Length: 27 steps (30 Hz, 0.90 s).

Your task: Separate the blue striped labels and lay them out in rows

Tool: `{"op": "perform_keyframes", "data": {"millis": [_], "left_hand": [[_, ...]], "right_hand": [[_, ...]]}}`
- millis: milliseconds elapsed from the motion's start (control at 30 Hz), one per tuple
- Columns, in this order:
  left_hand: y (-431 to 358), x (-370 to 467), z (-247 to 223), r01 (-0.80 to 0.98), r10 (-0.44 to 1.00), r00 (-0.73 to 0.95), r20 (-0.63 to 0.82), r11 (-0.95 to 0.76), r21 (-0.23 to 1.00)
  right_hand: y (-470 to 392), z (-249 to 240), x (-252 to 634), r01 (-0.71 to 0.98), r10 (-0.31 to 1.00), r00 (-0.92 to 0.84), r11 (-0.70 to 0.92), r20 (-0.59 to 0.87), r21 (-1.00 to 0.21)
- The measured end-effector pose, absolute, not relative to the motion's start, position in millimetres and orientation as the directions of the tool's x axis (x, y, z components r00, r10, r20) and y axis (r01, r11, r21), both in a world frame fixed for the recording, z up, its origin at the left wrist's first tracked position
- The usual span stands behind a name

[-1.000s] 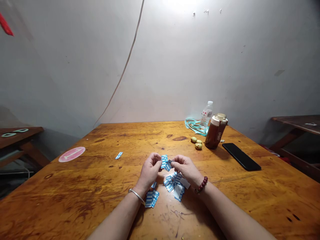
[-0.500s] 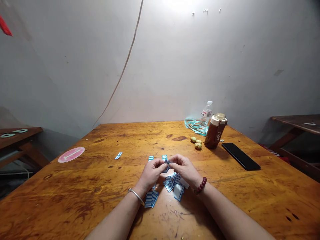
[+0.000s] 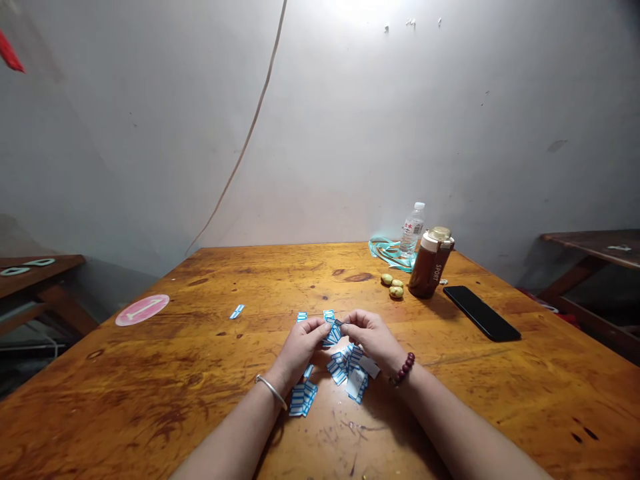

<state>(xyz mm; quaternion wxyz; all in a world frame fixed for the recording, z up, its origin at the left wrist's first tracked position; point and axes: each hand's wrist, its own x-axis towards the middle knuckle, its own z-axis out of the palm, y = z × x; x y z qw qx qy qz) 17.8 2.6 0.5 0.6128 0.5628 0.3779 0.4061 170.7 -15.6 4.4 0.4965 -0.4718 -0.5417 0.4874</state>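
My left hand (image 3: 306, 343) and my right hand (image 3: 373, 337) meet above the table, thumbs and forefingers pinched. Between their fingertips is a small, thin slip (image 3: 338, 323), its face in shadow; both pinches appear to be on it. Just below lie blue-and-white striped paper slips (image 3: 338, 368) in a loose heap, a few showing plain white backs (image 3: 356, 382). Nearer my left wrist rests another overlapping group of slips (image 3: 301, 400). Past my fingers, more slips (image 3: 328, 314) are partly hidden by the hands. One slip (image 3: 237, 311) lies apart on the left.
The wooden table (image 3: 200, 373) reaches a wall at the back. To the right stand a brown sport bottle (image 3: 426, 267) and a clear water bottle (image 3: 412, 230) beside a turquoise lanyard (image 3: 383, 248). Several small yellowish fruits (image 3: 396, 292) and a black phone (image 3: 481, 312) lie there. A pink disc (image 3: 143, 311) is at left.
The fingertips have drawn slightly apart, and the slip between them has shifted a little to the right. The heaps on the table look the same.
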Motion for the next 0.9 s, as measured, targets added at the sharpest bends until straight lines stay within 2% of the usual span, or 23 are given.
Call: {"op": "perform_keyframes", "data": {"millis": [133, 333, 433, 667, 767, 900], "left_hand": [[3.8, 18.5, -1.6, -0.098, 0.932, 0.363, -0.007, 0.046, 0.994], [3.9, 21.4, -4.0, -0.075, 0.954, 0.279, 0.110, -0.092, 0.993], [3.4, 19.7, -2.2, -0.045, 0.942, 0.295, 0.162, -0.155, 0.987], [1.3, 17.9, 3.6, 0.081, 0.901, 0.420, 0.113, -0.161, 0.984], [1.8, 18.7, 4.0, 0.108, 0.907, 0.397, 0.144, -0.202, 0.973], [4.3, 17.7, 1.1, 0.095, 0.934, 0.344, 0.101, -0.142, 0.985]], "right_hand": [[-15.6, 7.3, 170.0, -0.033, 0.995, -0.084, 0.049, 0.052, -0.998], [-15.5, 6.1, 169.2, -0.004, 0.997, -0.070, 0.045, 0.045, -0.999], [-15.8, 5.6, 169.1, 0.015, 0.996, -0.065, 0.068, 0.067, -0.998], [-14.3, 0.2, 169.7, 0.063, 0.986, -0.080, 0.154, 0.149, -0.986], [-15.1, -1.4, 168.6, 0.076, 0.976, -0.107, 0.199, 0.191, -0.977], [-18.1, 0.6, 167.3, 0.091, 0.965, -0.130, 0.239, 0.226, -0.967]]}}
